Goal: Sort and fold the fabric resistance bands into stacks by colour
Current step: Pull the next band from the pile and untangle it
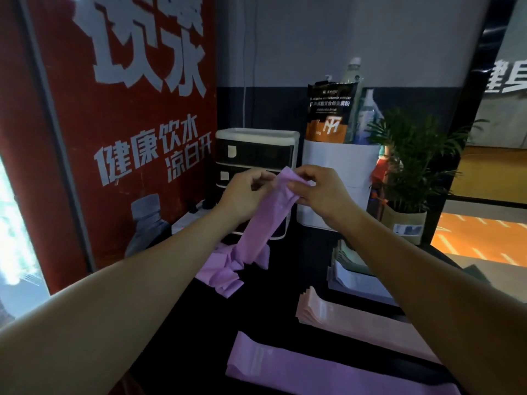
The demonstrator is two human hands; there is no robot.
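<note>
A purple fabric band [268,218] hangs in the air above the dark table. My left hand [245,189] and my right hand [319,189] both pinch its upper end, close together. Below it a loose heap of purple bands [225,269] lies crumpled on the table. A flat purple band [299,369] is laid out at the near edge. To its right sits a neat stack of pink bands [342,317], partly hidden by my right forearm. Behind that is a stack of grey-lilac and greenish bands [353,277].
A white drawer unit [256,146] stands behind my hands, with a white bin [339,178] holding an orange pouch [330,112] and bottles beside it. A potted plant [410,166] is at the right. A red drinks cabinet [114,124] walls off the left.
</note>
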